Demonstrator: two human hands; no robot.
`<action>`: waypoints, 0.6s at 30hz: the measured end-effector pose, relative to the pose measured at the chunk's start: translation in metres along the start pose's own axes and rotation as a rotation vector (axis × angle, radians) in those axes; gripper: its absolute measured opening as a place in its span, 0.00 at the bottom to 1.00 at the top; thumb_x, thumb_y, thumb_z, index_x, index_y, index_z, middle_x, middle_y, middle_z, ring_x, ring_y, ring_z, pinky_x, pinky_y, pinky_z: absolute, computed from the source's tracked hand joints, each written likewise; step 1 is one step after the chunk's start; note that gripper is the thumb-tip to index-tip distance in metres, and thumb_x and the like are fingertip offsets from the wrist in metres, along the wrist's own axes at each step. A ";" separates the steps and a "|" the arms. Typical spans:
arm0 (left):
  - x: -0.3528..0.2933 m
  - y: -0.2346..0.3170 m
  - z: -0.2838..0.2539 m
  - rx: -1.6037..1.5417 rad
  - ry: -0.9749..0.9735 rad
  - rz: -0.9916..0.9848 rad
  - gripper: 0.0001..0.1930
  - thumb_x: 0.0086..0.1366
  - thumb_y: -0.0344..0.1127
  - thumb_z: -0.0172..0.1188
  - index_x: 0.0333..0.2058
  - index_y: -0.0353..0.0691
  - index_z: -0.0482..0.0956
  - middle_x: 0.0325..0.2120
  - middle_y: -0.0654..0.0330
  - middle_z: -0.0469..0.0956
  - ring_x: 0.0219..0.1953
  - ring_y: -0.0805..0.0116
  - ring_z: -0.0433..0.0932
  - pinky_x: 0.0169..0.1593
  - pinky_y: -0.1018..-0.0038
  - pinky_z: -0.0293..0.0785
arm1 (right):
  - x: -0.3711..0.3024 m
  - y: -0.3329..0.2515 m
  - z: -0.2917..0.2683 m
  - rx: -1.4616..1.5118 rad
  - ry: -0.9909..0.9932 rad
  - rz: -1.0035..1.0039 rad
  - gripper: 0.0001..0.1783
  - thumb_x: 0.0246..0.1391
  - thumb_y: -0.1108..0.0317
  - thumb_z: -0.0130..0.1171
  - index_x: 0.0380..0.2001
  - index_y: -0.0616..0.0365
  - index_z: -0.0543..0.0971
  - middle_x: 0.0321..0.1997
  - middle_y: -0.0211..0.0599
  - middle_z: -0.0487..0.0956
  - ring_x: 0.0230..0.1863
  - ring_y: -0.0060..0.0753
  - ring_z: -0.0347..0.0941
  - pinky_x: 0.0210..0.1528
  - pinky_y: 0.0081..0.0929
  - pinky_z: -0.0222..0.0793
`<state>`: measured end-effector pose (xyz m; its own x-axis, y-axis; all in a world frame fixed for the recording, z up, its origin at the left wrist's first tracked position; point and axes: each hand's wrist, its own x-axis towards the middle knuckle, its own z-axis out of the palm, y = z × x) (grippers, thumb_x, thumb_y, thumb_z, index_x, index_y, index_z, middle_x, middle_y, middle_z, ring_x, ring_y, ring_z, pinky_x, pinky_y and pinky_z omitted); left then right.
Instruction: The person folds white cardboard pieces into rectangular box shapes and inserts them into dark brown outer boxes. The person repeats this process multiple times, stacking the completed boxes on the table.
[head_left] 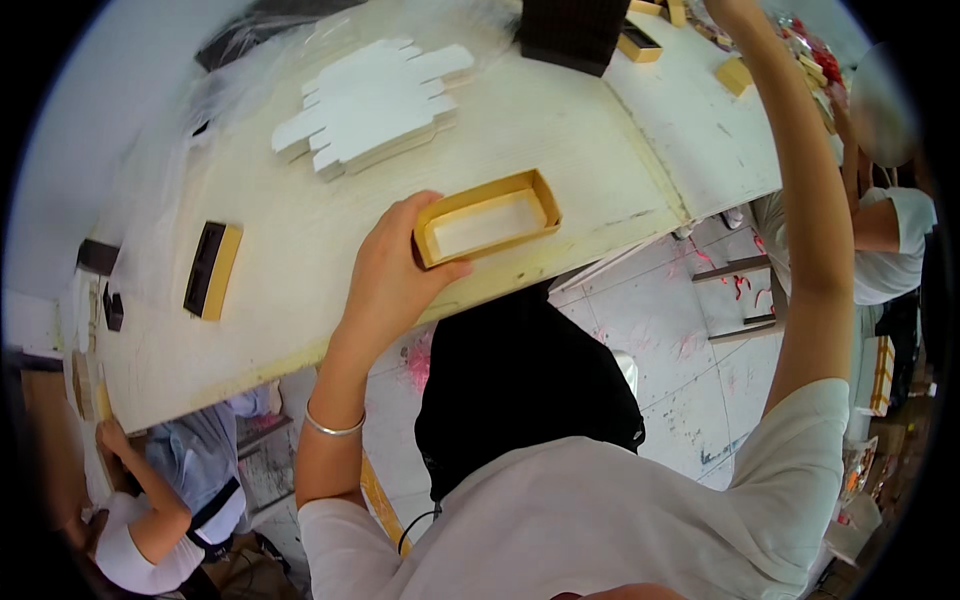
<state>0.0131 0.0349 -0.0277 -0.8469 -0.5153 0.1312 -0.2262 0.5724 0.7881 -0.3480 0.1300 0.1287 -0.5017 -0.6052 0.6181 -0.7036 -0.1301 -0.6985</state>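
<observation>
My left hand (388, 262) grips the left end of a small open gold cardboard box (482, 197), thumb on the near side and fingers round the far side. The box has a white inside bottom and sits above the near edge of the table. My right arm stretches far forward to the right, and my right hand (736, 12) is cut off by the top edge, so its fingers do not show. A stack of flat white die-cut box blanks (375, 105) lies beyond my left hand.
On the cream table (560, 120), a gold box with a black insert (212, 270) lies left. A tall dark block (570, 35), a similar gold-and-black box (639, 42) and a gold block (734, 75) stand far right. Clear plastic sheeting covers the far left. Other people work at both sides.
</observation>
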 end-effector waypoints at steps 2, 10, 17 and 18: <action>-0.003 0.009 0.005 -0.024 0.007 -0.042 0.33 0.45 0.31 0.72 0.51 0.35 0.68 0.43 0.51 0.74 0.44 0.53 0.75 0.48 0.67 0.71 | -0.034 -0.027 0.012 0.204 -0.179 0.252 0.23 0.59 0.49 0.52 0.44 0.58 0.74 0.35 0.39 0.75 0.41 0.27 0.70 0.47 0.31 0.67; -0.007 0.017 0.017 0.094 0.042 0.109 0.39 0.44 0.36 0.74 0.55 0.39 0.66 0.47 0.52 0.73 0.49 0.56 0.73 0.52 0.67 0.70 | -0.150 -0.037 0.072 -0.142 -0.805 0.645 0.32 0.54 0.35 0.52 0.28 0.59 0.71 0.18 0.32 0.70 0.10 0.21 0.66 0.11 0.16 0.62; -0.008 0.013 0.021 0.150 0.092 0.208 0.42 0.46 0.38 0.73 0.58 0.38 0.61 0.46 0.49 0.72 0.49 0.50 0.72 0.50 0.62 0.70 | -0.137 -0.036 0.093 -0.302 -0.823 0.589 0.35 0.54 0.34 0.49 0.27 0.62 0.71 0.19 0.34 0.71 0.08 0.23 0.65 0.08 0.20 0.60; -0.008 0.013 0.022 0.146 0.090 0.203 0.42 0.46 0.38 0.73 0.58 0.38 0.61 0.45 0.49 0.72 0.48 0.50 0.72 0.50 0.62 0.70 | -0.138 -0.038 0.094 -0.321 -0.810 0.578 0.35 0.54 0.34 0.49 0.26 0.62 0.71 0.18 0.35 0.71 0.08 0.23 0.65 0.08 0.20 0.60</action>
<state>0.0061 0.0604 -0.0322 -0.8373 -0.4315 0.3358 -0.1288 0.7526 0.6458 -0.2046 0.1443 0.0360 -0.4004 -0.8693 -0.2896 -0.6240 0.4902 -0.6086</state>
